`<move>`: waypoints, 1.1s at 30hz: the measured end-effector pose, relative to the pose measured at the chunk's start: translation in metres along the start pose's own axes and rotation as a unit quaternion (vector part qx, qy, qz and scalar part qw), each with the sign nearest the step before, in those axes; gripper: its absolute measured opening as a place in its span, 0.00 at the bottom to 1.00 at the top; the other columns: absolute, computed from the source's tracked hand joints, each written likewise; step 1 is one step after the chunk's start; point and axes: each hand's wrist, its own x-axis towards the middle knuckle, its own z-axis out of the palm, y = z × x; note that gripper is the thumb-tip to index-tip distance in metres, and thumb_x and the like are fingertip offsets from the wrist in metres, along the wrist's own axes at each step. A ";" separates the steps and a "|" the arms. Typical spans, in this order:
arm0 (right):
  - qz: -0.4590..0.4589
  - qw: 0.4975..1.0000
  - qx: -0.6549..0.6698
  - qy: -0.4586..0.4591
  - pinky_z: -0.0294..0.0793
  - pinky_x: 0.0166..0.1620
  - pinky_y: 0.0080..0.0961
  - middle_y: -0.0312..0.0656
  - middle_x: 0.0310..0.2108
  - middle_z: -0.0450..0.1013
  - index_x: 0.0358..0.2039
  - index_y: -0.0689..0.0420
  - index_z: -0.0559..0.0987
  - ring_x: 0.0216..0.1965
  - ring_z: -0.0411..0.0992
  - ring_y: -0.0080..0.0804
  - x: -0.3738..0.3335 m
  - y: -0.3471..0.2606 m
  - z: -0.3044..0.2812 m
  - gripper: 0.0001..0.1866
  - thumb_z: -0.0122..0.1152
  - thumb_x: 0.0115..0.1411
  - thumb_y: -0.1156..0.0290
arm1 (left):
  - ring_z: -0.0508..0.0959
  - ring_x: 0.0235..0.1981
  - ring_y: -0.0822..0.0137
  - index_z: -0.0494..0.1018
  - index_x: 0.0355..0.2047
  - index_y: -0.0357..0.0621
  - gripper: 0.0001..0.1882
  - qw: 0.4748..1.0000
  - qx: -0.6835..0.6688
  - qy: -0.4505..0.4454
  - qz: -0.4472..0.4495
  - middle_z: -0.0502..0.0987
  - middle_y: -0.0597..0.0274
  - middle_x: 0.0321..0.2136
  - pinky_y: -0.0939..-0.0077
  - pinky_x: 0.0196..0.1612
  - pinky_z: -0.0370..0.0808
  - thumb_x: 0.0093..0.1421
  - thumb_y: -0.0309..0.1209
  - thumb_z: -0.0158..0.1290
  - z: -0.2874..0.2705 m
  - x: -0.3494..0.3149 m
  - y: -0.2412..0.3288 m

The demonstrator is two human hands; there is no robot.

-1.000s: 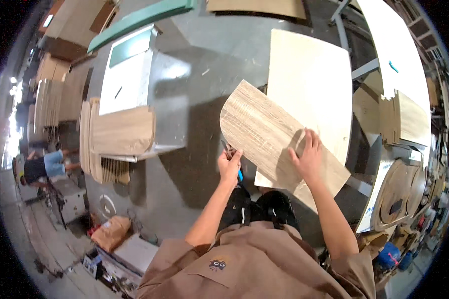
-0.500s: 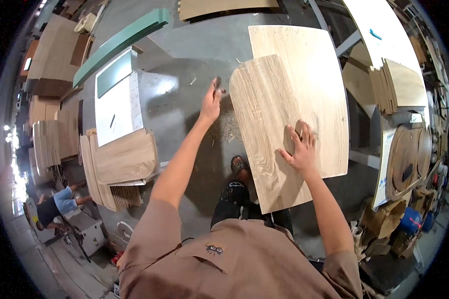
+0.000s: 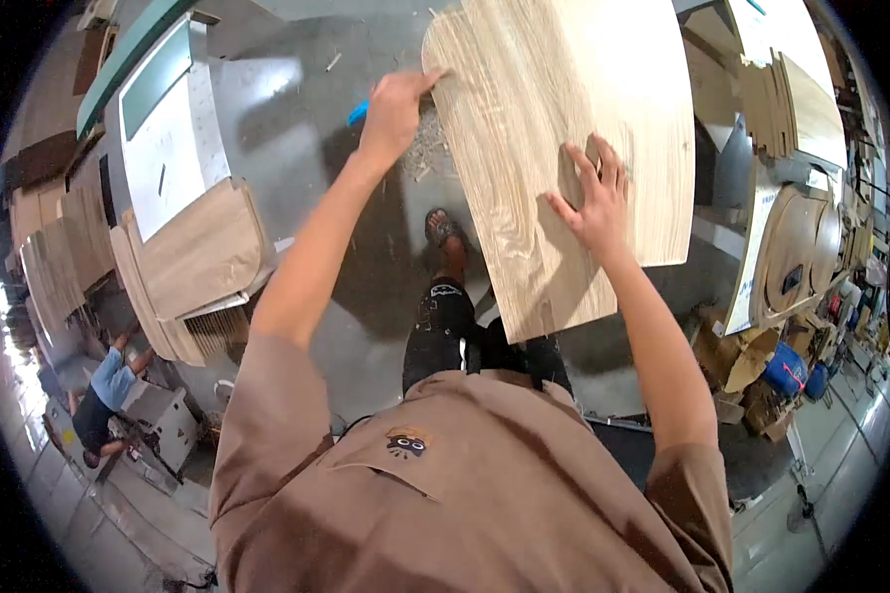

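A wood-grain board with a rounded far-left corner lies on top of a larger pale board. My right hand rests on the upper board with fingers spread, open and pressed flat. At the board's left edge, near the rounded corner, is my left hand, closed around a small tool whose bright blue end sticks out on the left. The rest of that tool is hidden by the fingers, and a fingertip reaches the board's edge.
Stacked wood-grain panels and a white sheet stand to the left, beside a long green piece. Shavings litter the floor. More panels and a blue container are at right. Another person works at far left.
My left hand has moved to the board's left edge, with the tool's blue end now showing. My right hand stays flat on the board. The whole view has shifted, moving the boards higher.
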 end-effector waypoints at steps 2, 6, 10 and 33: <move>-0.011 1.000 0.000 0.018 0.60 0.78 0.59 0.42 0.79 0.56 0.77 0.34 0.71 0.80 0.54 0.50 0.000 0.002 0.004 0.44 0.70 0.65 0.33 | 0.82 0.45 0.48 0.83 0.65 0.58 0.29 0.999 0.003 -0.041 -0.014 0.86 0.53 0.42 0.54 0.58 0.74 0.69 0.23 0.47 -0.003 -0.053 0.046; -0.004 1.000 -0.011 0.028 0.65 0.76 0.58 0.43 0.78 0.58 0.76 0.30 0.70 0.78 0.58 0.52 -0.004 0.005 0.006 0.42 0.68 0.65 0.31 | 0.79 0.49 0.51 0.81 0.68 0.63 0.34 0.990 0.030 -0.126 -0.047 0.84 0.58 0.43 0.51 0.60 0.73 0.65 0.18 0.49 0.012 -0.157 0.148; -0.008 0.998 -0.014 0.053 0.66 0.75 0.57 0.44 0.78 0.57 0.76 0.28 0.70 0.77 0.59 0.55 -0.009 0.012 0.003 0.41 0.66 0.66 0.30 | 0.78 0.49 0.53 0.81 0.68 0.64 0.35 0.983 -0.011 -0.173 -0.060 0.82 0.61 0.42 0.52 0.60 0.72 0.64 0.18 0.50 0.018 -0.258 0.256; 0.241 0.944 0.224 -0.018 0.60 0.79 0.49 0.60 0.77 0.61 0.77 0.64 0.65 0.77 0.60 0.56 -0.136 -0.011 -0.057 0.45 0.69 0.68 0.52 | 0.76 0.23 0.70 0.81 0.43 0.40 0.12 0.613 -0.448 0.259 -0.598 0.80 0.64 0.28 0.76 0.23 0.67 0.76 0.37 0.59 0.042 -0.343 0.351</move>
